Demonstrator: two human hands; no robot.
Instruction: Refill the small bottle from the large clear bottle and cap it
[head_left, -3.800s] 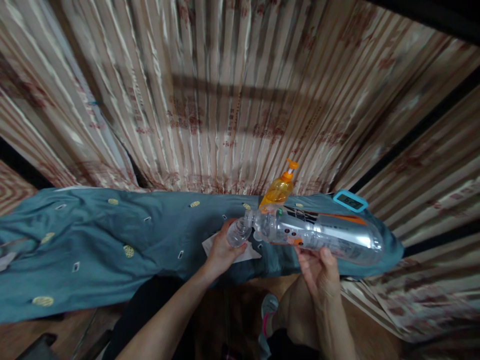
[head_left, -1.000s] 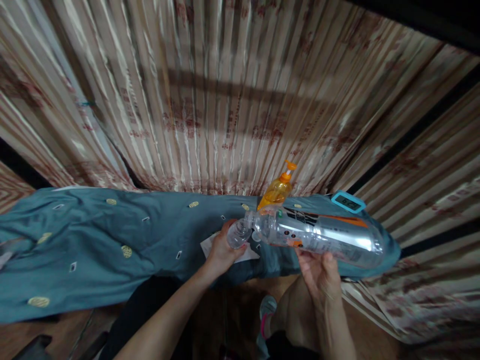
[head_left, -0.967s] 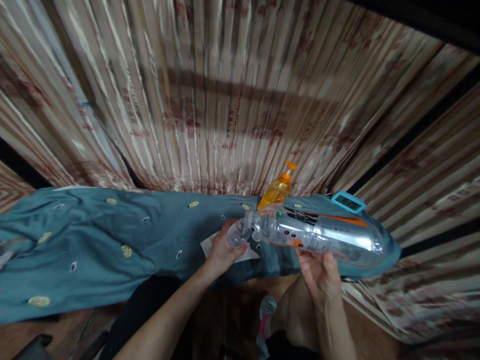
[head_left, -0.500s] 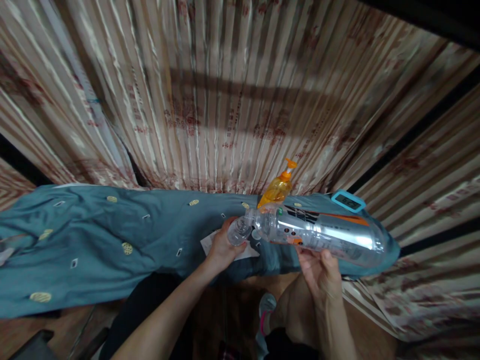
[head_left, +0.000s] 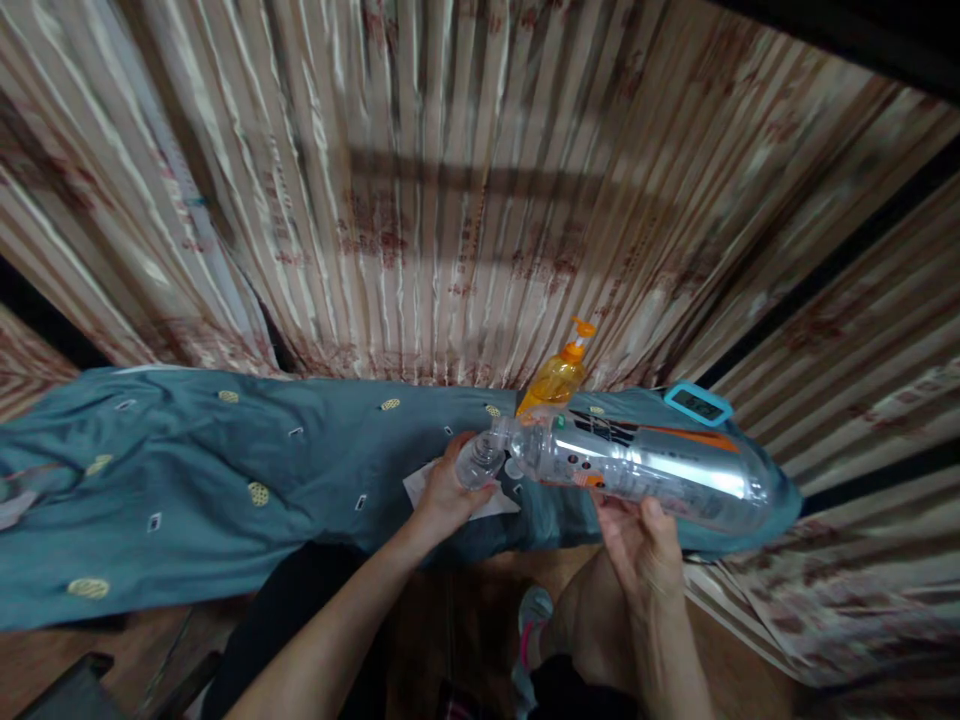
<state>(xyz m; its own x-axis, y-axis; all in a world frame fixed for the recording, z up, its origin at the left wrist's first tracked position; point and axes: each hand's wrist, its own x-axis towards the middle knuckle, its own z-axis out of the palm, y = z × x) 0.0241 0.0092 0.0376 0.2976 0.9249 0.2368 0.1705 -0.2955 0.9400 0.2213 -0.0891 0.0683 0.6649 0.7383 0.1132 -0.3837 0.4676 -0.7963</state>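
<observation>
My right hand (head_left: 637,545) grips from below a large clear plastic bottle (head_left: 645,472) with an orange and black label, lying almost level with its neck pointing left. The neck meets the mouth of a small clear container (head_left: 480,462) held in my left hand (head_left: 444,495), whose fingers wrap round it. Under the left hand a white paper sheet (head_left: 495,503) lies on the teal cloth (head_left: 225,480) that covers the table.
An orange pump bottle (head_left: 559,375) stands just behind the big bottle. A small turquoise digital timer (head_left: 697,403) sits at the cloth's right end. Striped curtains (head_left: 450,200) hang close behind the table. My knee and shoe (head_left: 536,615) are below the table edge, over a wooden floor.
Hands and bottles keep the same pose; only the camera view shifts slightly.
</observation>
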